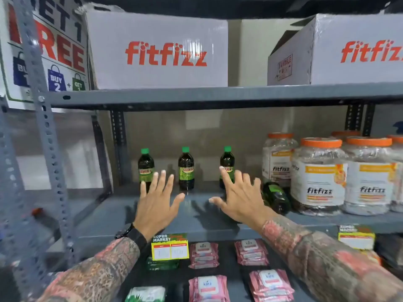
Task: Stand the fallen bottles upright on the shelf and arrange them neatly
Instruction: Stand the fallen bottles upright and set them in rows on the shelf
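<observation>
Patterned sleeves (104,264) are seen at the bottom edge, above pink "kara" wipe packs (204,253) laid on the lower shelf, beside a yellow price tag (170,249) headed "SUPER MARKET". Both hands are held over the grey middle shelf (109,212) with fingers spread wide and nothing gripped. The left hand (156,203) is raised in front of the leftmost of three upright green-capped bottles, the left bottle (145,164), whose label is partly covered; "SUNNY" is read on the middle bottle (186,168), which stands clear between the two hands. The right hand (239,199) is raised in front of the right bottle (227,162), its index fingertip overlapping the label. A fallen bottle (275,197) is seen lying on its side just right of the right hand, against orange-lidded "fitfizz" jars (318,175). White "fitfizz" cartons (161,51) are stacked on the top shelf, beside a poster (56,51) reading "FREE" and "BUY 2 + GET 1".
</observation>
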`<move>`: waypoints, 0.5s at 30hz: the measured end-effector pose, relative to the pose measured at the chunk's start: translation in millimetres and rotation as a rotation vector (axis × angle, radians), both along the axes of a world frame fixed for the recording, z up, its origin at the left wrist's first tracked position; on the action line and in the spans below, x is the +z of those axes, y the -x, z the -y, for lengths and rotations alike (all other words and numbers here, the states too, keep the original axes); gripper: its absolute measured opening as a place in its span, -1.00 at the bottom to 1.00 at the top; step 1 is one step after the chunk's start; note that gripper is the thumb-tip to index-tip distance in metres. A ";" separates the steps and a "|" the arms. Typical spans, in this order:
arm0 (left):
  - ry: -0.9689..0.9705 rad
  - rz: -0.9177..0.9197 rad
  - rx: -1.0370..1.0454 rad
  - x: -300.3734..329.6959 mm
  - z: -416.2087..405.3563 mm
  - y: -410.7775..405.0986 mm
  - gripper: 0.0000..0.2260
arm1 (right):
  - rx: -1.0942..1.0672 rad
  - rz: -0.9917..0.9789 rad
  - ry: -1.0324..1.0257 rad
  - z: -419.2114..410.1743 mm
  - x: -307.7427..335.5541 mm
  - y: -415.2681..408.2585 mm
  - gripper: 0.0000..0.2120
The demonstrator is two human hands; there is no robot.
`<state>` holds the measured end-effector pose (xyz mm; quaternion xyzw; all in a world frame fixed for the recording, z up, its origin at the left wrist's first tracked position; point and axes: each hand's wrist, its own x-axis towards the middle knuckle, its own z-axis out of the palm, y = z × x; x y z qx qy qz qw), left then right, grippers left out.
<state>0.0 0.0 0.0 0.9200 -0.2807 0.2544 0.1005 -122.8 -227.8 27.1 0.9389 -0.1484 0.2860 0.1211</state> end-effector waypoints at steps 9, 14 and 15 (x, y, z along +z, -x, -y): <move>-0.199 -0.500 0.104 -34.9 -6.6 -46.8 -0.32 | -0.358 -0.339 -0.095 -4.2 -1.9 -43.3 -0.28; -0.190 -0.539 0.113 -41.7 -6.1 -53.5 -0.31 | -0.374 -0.338 -0.155 -13.6 -2.0 -52.1 -0.44; -0.192 -0.538 0.115 -42.4 -5.9 -53.8 -0.31 | -0.356 -0.340 -0.202 -15.2 -0.9 -54.6 -0.46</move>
